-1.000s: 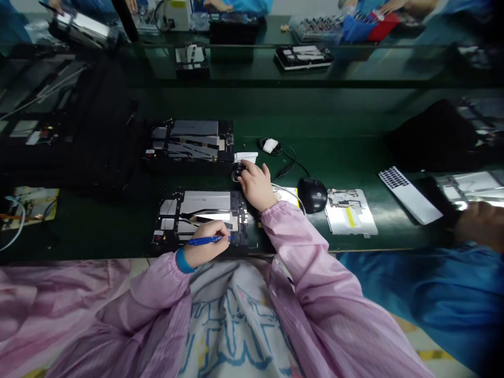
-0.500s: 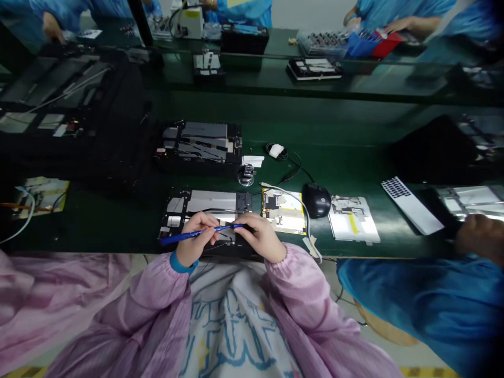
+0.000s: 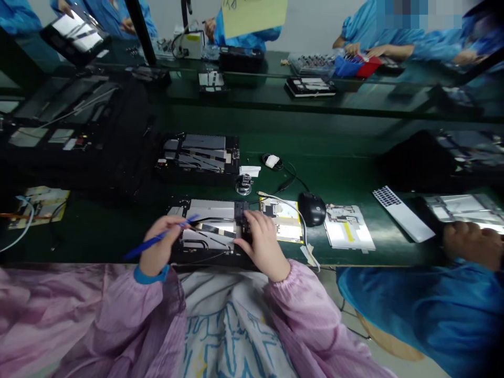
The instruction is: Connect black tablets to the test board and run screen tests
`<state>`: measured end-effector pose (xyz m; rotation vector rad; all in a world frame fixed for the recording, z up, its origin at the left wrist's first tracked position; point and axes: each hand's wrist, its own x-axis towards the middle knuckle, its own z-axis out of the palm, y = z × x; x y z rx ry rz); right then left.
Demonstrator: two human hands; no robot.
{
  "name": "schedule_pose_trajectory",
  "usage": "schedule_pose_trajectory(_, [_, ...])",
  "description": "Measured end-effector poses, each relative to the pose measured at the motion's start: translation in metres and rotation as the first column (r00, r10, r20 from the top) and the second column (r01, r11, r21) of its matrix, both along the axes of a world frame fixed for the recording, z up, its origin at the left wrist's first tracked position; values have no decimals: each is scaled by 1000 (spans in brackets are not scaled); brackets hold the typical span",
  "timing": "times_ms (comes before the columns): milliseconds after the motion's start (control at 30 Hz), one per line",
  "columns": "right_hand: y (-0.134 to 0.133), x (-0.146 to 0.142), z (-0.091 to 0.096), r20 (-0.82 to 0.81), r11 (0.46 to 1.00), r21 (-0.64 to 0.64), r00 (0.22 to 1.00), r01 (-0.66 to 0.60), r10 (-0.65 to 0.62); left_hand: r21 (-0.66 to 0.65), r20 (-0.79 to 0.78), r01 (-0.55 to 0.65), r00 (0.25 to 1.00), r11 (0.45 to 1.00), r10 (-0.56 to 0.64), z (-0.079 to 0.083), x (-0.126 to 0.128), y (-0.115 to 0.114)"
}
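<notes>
My left hand [image 3: 158,242] is closed around a slim blue pen-like tool [image 3: 146,245], whose tip points up and right over an opened tablet [image 3: 212,210]. The tablet lies flat at the table's front edge, with silvery panels, black strips and flat cables exposed. My right hand [image 3: 263,242] rests at the tablet's dark right end, thumb and fingers apart. What lies beneath those fingers is partly hidden. A blue band circles my left wrist.
Stacked opened tablets [image 3: 200,152] stand behind. To the right are a yellow-edged panel [image 3: 289,220] with a white cable, a black mouse [image 3: 313,209], a silvery panel [image 3: 348,231] and a white strip [image 3: 409,218]. A co-worker's hand [image 3: 470,244] is at far right.
My hands have moved apart. The left has gone left with the blue tool; the right has let go of the tool's tip end and spread over the tablet's right end.
</notes>
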<state>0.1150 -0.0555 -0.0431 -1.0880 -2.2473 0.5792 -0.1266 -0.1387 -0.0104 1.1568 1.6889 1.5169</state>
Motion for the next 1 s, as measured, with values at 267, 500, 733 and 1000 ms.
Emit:
schedule_pose_trajectory(267, [-14,3,-36,-3,982,-161,995,102,-104,54,405,-304,877,951,258,-34,-47,-2])
schedule_pose_trajectory(500, [-7,21,10,-606,872,-487,739,-53,-293,396,427,-331,892,856,147,4,-19,4])
schedule_pose_trajectory(733, [139,20,57,-764,798,-601,266,35,-587,452,377,-284,920,846,107,8,-13,39])
schedule_pose_trajectory(1000, [314,-62,43,-657,748,-652,399,125,-640,186,381,-286,903,940,200,-19,-24,45])
